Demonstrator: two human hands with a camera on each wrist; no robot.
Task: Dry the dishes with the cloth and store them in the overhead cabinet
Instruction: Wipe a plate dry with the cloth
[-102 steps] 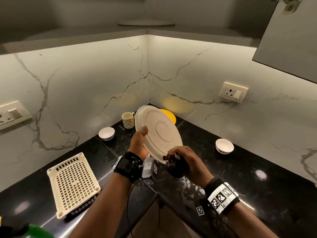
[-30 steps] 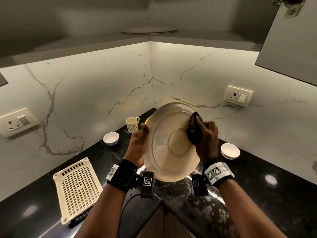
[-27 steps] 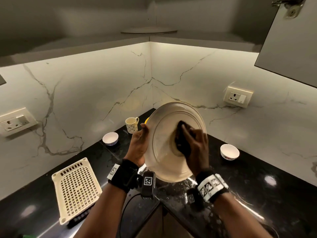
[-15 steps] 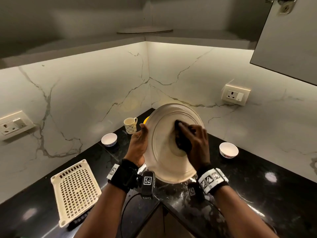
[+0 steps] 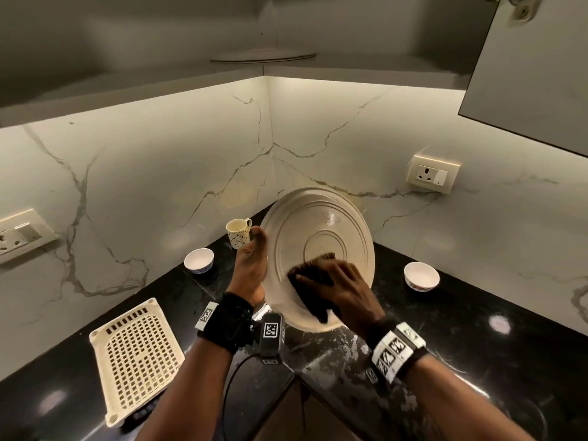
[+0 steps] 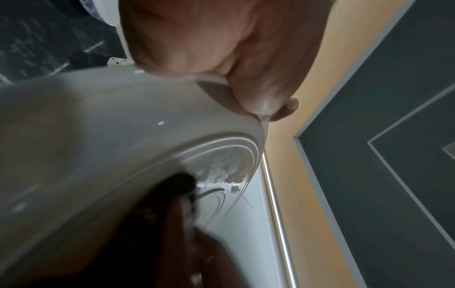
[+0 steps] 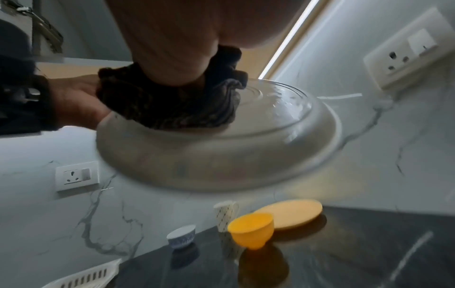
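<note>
A large cream plate (image 5: 321, 237) is held nearly upright over the black counter, its underside with raised rings facing me. My left hand (image 5: 251, 265) grips its left rim, thumb on the near face. My right hand (image 5: 337, 288) holds a dark cloth (image 5: 315, 272) and presses it on the plate's lower part. The right wrist view shows the bunched cloth (image 7: 172, 105) on the plate (image 7: 221, 155). Water streaks show on the plate (image 6: 221, 165) in the left wrist view. The overhead cabinet's door (image 5: 525, 74) hangs open at the upper right; a flat dish (image 5: 264, 55) lies on its shelf.
On the counter (image 5: 477, 361) stand a patterned mug (image 5: 238, 232), a small bowl (image 5: 199, 260) on the left and another (image 5: 421, 275) on the right. A cream perforated basket (image 5: 136, 354) lies at the front left. A yellow bowl (image 7: 251, 230) and a yellow plate (image 7: 290, 214) sit behind the cream plate.
My right hand has slid the cloth from the middle of the plate down to its lower part. My left hand keeps the same grip on the rim.
</note>
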